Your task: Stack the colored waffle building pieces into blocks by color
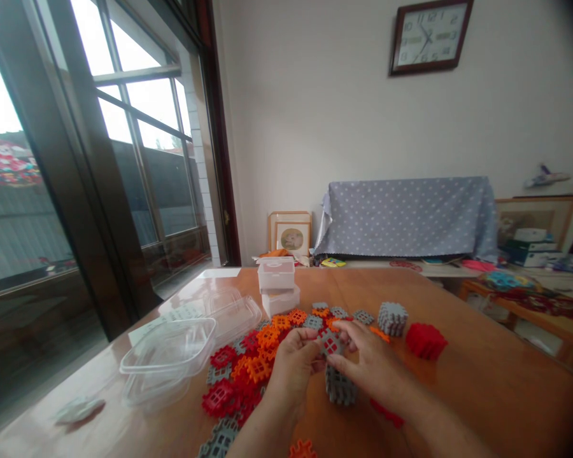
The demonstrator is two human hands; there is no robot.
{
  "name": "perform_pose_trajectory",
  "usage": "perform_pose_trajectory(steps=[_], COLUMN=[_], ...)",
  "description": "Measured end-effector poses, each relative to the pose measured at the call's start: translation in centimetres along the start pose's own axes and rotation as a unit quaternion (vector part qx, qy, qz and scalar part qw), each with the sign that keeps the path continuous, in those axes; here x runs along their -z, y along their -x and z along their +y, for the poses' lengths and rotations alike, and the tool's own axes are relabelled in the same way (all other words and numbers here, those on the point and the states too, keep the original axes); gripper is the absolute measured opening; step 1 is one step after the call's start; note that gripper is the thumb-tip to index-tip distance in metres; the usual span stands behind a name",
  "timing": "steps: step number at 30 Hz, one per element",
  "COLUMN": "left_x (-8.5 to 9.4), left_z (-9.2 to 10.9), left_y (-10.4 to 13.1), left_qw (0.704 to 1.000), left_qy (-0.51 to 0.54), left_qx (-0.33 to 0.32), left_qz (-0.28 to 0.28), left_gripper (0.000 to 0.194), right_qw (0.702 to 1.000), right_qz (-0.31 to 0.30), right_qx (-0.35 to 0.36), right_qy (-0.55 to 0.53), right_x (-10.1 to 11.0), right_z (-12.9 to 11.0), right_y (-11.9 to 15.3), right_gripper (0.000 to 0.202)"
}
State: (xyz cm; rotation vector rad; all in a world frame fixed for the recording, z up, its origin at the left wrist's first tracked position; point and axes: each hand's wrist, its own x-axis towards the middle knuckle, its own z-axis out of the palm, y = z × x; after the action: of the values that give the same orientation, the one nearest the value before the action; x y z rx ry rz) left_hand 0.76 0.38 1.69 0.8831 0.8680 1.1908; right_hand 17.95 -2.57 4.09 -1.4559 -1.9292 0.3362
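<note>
Between my two hands is a grey interlocking plastic tile (332,342) with square window holes, held up over the table. The fingers of my left hand (293,362) pinch its left edge, while the thumb and fingers of my right hand (363,351) close on its right side. Just below stands a stack of grey tiles (340,388), partly covered by my right thumb. Left of my hands spreads a loose heap of red tiles (219,395), orange tiles (258,367) and grey tiles (220,374). My left forearm hides part of the heap.
Farther right stand another grey stack (392,319) and a red stack (426,341). Clear plastic containers (169,346) lie at the left, and small stacked boxes (277,275) stand at the back. A crumpled plastic bag (79,410) rests near the left edge of the wooden table (482,381).
</note>
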Motion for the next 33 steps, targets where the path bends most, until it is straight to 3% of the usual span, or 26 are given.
perform_pose_trajectory(steps=[4,10,13,18,23,33], left_x=[0.0,-0.4,-0.4,0.3,1.1,2.8], left_z=[-0.2,0.2,0.7,1.4,1.8,2.2], left_y=[-0.3,0.5,0.9,0.9,0.6,-0.6], left_qw=[0.999,1.000,0.999,0.998,0.997,0.995], left_qy=[0.015,0.017,-0.017,-0.055,-0.057,-0.060], left_qx=[-0.015,0.011,0.016,-0.006,-0.012,-0.019], left_qz=[0.024,-0.011,-0.022,0.024,0.047,0.074], left_gripper=[0.036,0.036,0.036,0.031,0.033,0.035], right_qw=[0.999,0.998,0.998,0.992,0.981,0.976], right_qz=[0.016,0.013,-0.022,-0.101,-0.165,-0.183], right_qx=[-0.004,0.012,0.008,0.020,0.037,0.052], right_qy=[0.029,0.064,0.055,0.069,0.098,0.109], right_x=[-0.2,0.4,1.3,3.2,3.5,2.5], right_z=[-0.1,-0.3,-0.1,0.6,0.6,0.3], right_y=[0.0,-0.1,0.0,0.4,0.7,0.7], right_gripper=[0.053,0.044,0.049,0.055,0.056,0.050])
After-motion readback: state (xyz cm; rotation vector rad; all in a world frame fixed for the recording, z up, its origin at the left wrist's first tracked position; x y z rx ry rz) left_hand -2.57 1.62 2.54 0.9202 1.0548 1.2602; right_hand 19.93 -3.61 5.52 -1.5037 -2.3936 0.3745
